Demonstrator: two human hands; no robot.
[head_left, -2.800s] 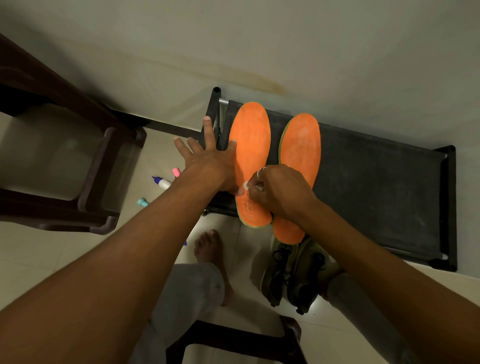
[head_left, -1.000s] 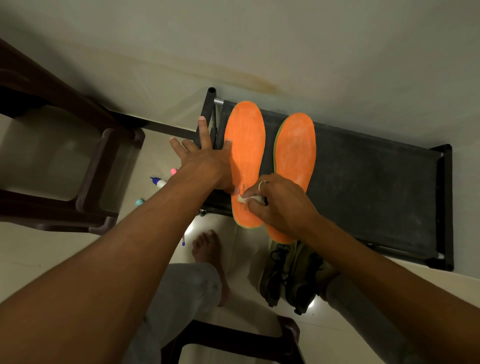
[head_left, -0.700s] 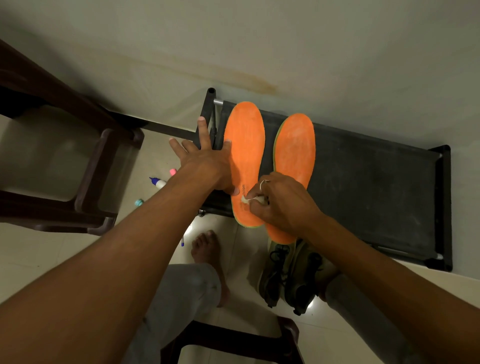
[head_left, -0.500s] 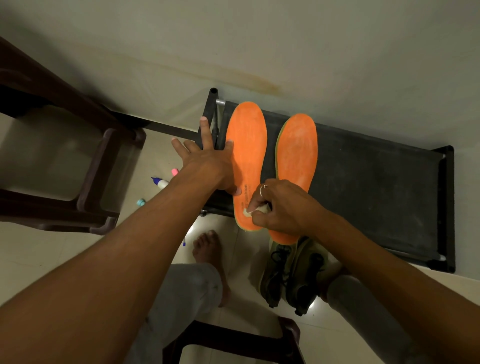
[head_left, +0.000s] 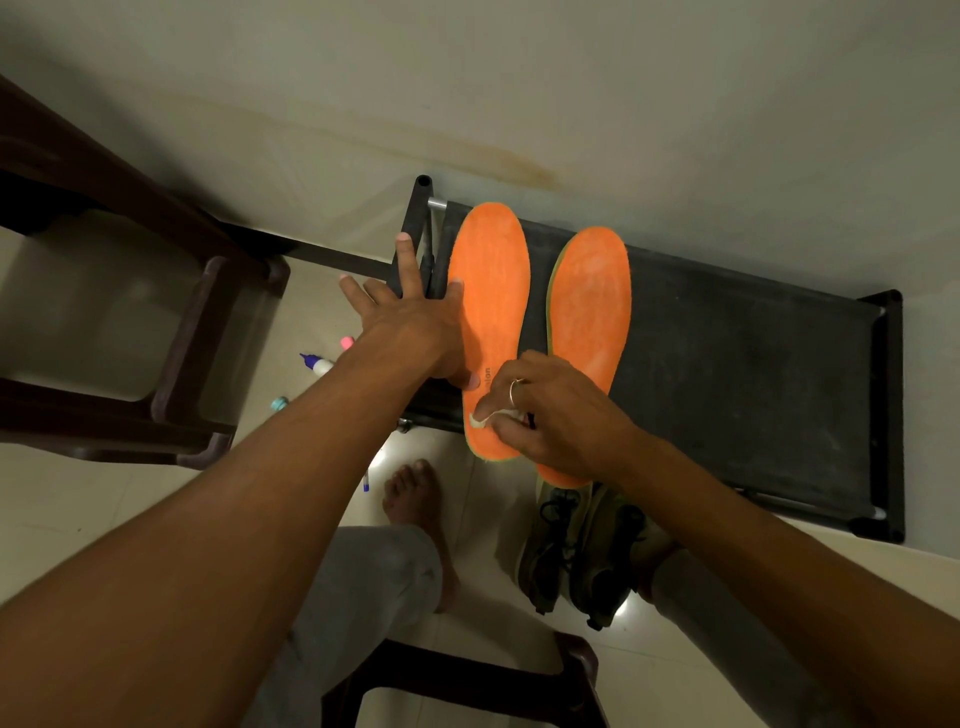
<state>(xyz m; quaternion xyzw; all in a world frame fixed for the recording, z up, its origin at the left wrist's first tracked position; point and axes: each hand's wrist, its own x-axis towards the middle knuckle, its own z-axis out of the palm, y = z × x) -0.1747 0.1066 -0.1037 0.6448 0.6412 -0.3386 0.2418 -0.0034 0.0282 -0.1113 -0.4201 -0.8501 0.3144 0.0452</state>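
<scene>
Two orange insoles lie side by side on a low black rack (head_left: 753, 374) against the wall. My left hand (head_left: 415, 322) lies flat with spread fingers, its thumb and forefinger pressing the left edge of the left insole (head_left: 491, 291). My right hand (head_left: 550, 421) pinches a small white wad (head_left: 477, 421) against the heel end of that insole. The heel of the right insole (head_left: 589, 301) is hidden under my right hand.
A pair of olive shoes (head_left: 576, 551) stands on the floor below the rack. A dark brown chair (head_left: 182, 332) stands at the left, and another dark frame (head_left: 467, 680) is at the bottom. Small bottles and pens (head_left: 317, 364) lie on the tiles. My bare foot (head_left: 415, 499) rests near the rack.
My right hand has slid the white wad back and forth over the heel part of the left insole, now lower toward the heel. My left hand has stayed pressed in place.
</scene>
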